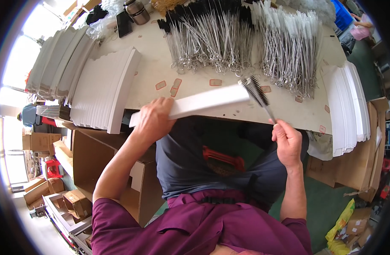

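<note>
Probably, the long white carton (210, 102) is held across the body so that its right end meets the dark-bristled wire brush (255, 90) in front of the person. This carton is above the near edge of the table (152, 68), slightly tilted, with its right end higher in the view. The brush head is just beside that end; whether they touch, I cannot tell, and also not whether it is one brush or a few together. The black-bristled brushes (212, 40) and the white-bristled brushes (290, 46) lie with their ring ends toward the person, I suppose because the handles are then easy to take. The row of white cartons (99, 91) at the left and the flat white cartons (348, 106) at the right seem placed for short reaching.

The left hand (154, 119) has its fingers closed around the carton near its left end, the back of the hand upward and the elbow bent outward. The right hand (287, 140) grips the brush by its metal handle, between thumb and forefinger, the forearm rising almost straight and the bristles pointing up and leftward.
</note>
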Demonstrator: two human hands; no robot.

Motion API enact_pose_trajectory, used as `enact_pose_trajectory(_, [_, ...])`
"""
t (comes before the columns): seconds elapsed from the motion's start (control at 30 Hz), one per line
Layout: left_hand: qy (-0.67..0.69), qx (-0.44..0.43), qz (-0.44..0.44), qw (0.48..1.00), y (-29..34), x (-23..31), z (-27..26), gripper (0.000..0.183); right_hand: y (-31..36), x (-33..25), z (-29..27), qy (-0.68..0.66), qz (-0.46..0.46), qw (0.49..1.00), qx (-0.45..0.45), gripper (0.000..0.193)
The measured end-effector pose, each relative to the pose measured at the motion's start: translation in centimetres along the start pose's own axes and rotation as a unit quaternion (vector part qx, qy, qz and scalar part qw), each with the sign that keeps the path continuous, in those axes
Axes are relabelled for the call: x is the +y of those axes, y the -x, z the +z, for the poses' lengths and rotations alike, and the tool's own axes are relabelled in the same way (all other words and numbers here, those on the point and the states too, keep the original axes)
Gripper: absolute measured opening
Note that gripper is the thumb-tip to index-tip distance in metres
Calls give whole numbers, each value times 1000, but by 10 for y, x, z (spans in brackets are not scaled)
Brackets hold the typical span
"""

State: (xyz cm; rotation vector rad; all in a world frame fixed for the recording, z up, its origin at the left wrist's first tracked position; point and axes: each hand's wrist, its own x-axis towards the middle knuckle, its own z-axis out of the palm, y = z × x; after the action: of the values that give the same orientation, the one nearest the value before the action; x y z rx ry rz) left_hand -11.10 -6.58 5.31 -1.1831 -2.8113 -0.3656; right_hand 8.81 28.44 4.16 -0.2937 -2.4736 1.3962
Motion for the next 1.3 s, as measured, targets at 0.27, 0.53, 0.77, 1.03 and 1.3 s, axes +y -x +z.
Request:
enact_pose_trajectory(0.27, [451, 103, -245, 852, -21, 16, -46, 25, 5, -5, 25, -175, 63, 980, -67, 26])
enact_pose_trajectory(0.53, [659, -39, -206, 723, -40, 66, -46, 36, 11, -19, 44, -95, -27, 995, -18, 24])
enact_pose_trajectory(0.77, [770, -49, -203, 604, -40, 81, -27, 37, 16, -18, 48, -30, -94, 995, 28, 21])
enact_pose_trajectory(1.03, [719, -11, -218, 660, -34, 85, -27, 36, 17, -11, 53, 29, -125, 991, 32, 18])
enact_pose_trajectory(1.3, [582, 26, -187, 791, -29, 94, -21, 31, 18, -10, 56, 54, -124, 990, 35, 18])
